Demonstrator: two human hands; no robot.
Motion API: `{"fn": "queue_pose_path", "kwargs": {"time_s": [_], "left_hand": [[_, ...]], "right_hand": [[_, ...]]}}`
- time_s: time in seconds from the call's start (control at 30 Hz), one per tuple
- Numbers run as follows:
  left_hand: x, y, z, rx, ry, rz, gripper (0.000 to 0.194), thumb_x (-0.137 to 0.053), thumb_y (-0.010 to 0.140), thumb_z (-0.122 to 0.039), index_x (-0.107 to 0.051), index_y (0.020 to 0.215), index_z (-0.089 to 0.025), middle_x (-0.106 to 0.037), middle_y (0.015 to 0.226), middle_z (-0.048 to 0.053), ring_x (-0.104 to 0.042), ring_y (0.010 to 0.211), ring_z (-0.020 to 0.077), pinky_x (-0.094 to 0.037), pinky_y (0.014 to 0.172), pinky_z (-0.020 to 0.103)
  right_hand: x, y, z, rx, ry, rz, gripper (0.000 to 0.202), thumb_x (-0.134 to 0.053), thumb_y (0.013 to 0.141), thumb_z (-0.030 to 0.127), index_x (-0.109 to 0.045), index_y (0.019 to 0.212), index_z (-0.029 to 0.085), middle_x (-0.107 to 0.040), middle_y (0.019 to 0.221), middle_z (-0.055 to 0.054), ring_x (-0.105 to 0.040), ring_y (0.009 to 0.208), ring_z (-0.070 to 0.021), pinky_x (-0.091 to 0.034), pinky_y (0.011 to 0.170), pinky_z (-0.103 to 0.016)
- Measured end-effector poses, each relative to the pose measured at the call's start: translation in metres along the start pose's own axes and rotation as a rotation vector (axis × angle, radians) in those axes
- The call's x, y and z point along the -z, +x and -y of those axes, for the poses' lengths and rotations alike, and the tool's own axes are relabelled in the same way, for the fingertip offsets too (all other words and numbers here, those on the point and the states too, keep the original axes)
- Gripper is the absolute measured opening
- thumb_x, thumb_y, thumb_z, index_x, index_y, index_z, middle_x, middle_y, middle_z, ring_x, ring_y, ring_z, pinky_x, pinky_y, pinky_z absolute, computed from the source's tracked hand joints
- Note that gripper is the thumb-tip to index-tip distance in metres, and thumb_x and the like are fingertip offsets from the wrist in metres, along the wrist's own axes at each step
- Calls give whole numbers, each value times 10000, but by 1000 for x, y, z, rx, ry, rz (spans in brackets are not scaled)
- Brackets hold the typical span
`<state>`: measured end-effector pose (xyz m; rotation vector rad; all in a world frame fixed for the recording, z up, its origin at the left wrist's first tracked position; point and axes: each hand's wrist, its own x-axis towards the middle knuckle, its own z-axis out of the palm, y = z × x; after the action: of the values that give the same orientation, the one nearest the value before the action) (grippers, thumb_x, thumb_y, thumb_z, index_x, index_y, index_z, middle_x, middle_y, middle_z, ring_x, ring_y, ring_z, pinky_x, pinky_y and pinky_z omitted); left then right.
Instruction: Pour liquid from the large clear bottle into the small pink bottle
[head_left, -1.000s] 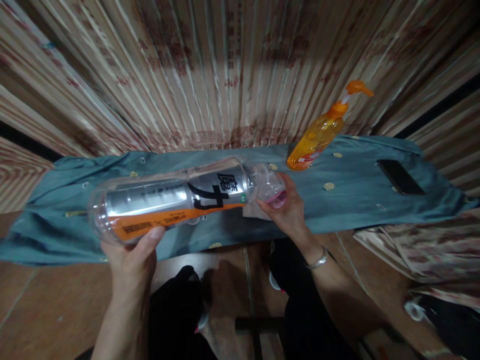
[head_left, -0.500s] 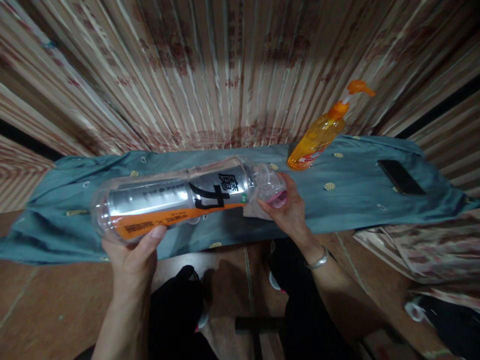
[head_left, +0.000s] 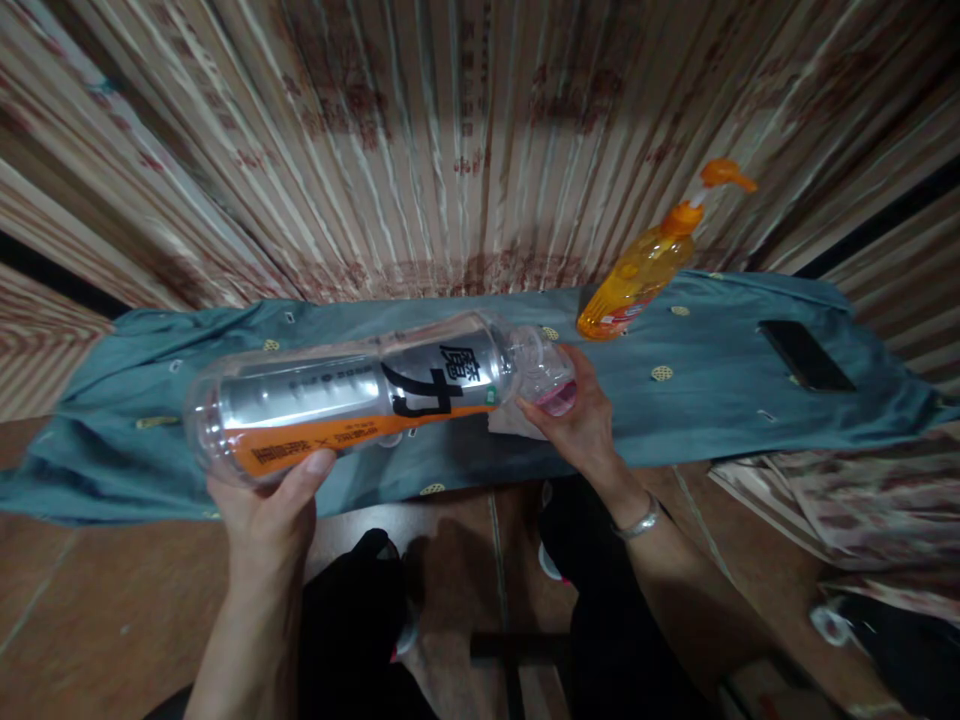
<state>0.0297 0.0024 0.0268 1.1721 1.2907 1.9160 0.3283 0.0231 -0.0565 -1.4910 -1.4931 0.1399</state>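
Head view: bottle (head_left: 352, 400) lies sideways between both hands.

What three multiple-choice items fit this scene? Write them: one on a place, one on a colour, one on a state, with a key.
1. Where does the dark phone lie?
A. on the blue-green cloth
B. on the floor
C. in a hand

2. What colour is the pump bottle?
A. green
B. orange
C. white

3. How is the big clear bottle held?
A. upright
B. upside down
C. on its side

Key: 1 A, the phone rests on the cloth at right. 2 B, its body and pump are orange. 3 C, the left hand grips its base, the right hand is at its neck.
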Motion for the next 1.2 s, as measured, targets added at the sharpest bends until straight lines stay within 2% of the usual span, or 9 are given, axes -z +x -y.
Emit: {"fn": "queue_pose_path", "kwargs": {"time_s": [0.43,0.83,1.2], "left_hand": [[-1,-1,0,-8,-41,15,546,-975,406,-364,-753,872,-186,-721,813,20,-661,674,161,-601,686,317],[-1,-1,-2,21,-13,19,519,-960,417,-376,-739,845,-183,-723,792,15,-675,670,160,-613,671,302],[2,-3,-1,5,30,41,494,-936,456,-346,-742,880,-181,-728,825,32,-674,688,188,-617,721,365]], "right_hand": [[1,0,0,-7,2,13,856,-805,725,590,-473,1421,219,-638,1389,-147,-639,1260,-340,-538,1062,-555],[1,0,0,-13,0,20,856,-798,734,597,-470,1423,209,-635,1391,-151,-630,1272,-329,-531,1072,-517],[2,0,-1,-3,-4,22,855,-805,727,589,-471,1420,217,-640,1383,-148,-643,1255,-335,-542,1055,-538]]}}
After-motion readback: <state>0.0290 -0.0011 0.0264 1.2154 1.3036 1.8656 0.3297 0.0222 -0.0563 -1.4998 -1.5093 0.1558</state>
